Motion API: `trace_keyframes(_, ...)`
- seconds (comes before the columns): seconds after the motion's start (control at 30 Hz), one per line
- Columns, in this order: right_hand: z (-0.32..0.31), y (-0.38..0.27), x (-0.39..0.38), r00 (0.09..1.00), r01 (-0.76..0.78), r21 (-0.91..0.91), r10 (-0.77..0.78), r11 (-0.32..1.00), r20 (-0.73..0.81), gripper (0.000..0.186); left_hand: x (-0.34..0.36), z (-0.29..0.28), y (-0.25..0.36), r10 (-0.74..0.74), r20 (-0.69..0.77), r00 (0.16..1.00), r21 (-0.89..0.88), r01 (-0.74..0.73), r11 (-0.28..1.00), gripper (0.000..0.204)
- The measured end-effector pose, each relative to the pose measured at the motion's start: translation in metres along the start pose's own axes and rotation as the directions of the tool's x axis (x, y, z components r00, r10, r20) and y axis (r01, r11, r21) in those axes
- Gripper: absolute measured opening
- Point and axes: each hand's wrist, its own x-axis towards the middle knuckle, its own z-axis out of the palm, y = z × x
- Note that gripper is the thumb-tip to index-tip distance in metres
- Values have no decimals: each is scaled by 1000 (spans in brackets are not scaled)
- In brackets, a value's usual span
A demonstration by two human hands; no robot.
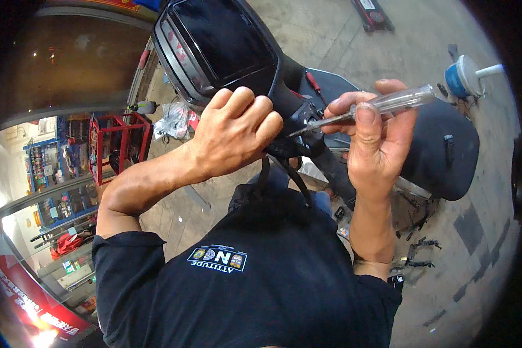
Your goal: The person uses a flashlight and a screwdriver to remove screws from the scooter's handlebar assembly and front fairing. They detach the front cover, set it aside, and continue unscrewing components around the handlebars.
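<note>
My right hand grips a screwdriver with a clear plastic handle, its metal shaft angled down-left toward the black plastic neck of a scooter, close by my left hand. My left hand is curled, knuckles up, just below the dark display housing; its fingertips and whatever they hold are hidden. A red-handled screwdriver lies on the scooter behind my right hand.
The black seat is at the right, beside a white-and-blue bucket. Black parts lie on the tiled floor. At the left stand a red metal rack and glass-fronted shelves with small goods. A plastic bag lies behind my left hand.
</note>
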Motion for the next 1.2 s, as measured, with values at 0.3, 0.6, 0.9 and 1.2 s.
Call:
trace_keyframes(0.3,-4,2,-2,993,-110,-61,112,992,34,38,2,-1,-2,-7,2,1000,-32,7,999,30)
trace_keyframes(0.6,-12,7,8,976,-76,30,68,997,208,25,2,0,-4,9,-6,1000,-54,-10,999,40)
trace_keyframes(0.9,-15,-3,33,895,-103,-147,156,984,419,19,0,5,-6,25,-43,999,-47,-27,999,42)
trace_keyframes(1.2,-5,13,28,865,-150,-236,243,960,439,19,-1,11,-4,-14,-71,997,-56,10,998,40)
